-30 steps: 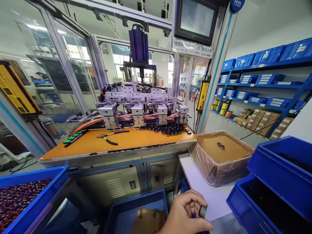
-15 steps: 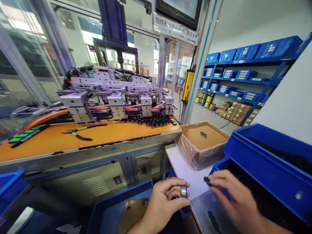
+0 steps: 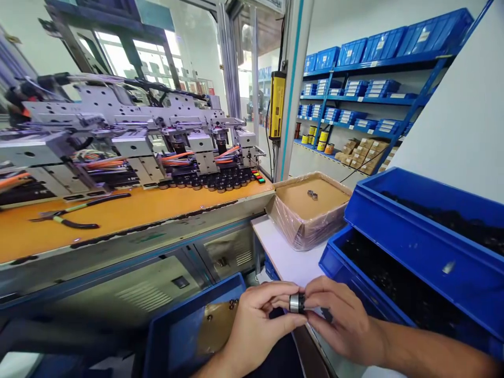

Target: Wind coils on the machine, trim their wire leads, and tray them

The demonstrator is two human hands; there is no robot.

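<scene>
A short silvery metal ring (image 3: 294,303) is pinched between the thumb and fingers of my left hand (image 3: 262,325). Against its right face sits a black toothed plastic part (image 3: 302,303), which the fingertips of my right hand (image 3: 340,315) grip and press from the right. Both hands meet at the ring, above the edge of the white side table (image 3: 275,241). My fingers hide much of the black part.
Pliers (image 3: 74,211) and several dark round parts (image 3: 220,181) lie on the orange bench (image 3: 129,220), before a machine (image 3: 134,152). A plastic-wrapped carton (image 3: 326,223) holds a few metal pieces. Blue bins (image 3: 417,252) of black parts stand right; another blue bin (image 3: 157,336) sits low left.
My right hand has moved left, bringing the black part against the ring in my left hand. The camera view has turned, so the bench and machine appear further left.
</scene>
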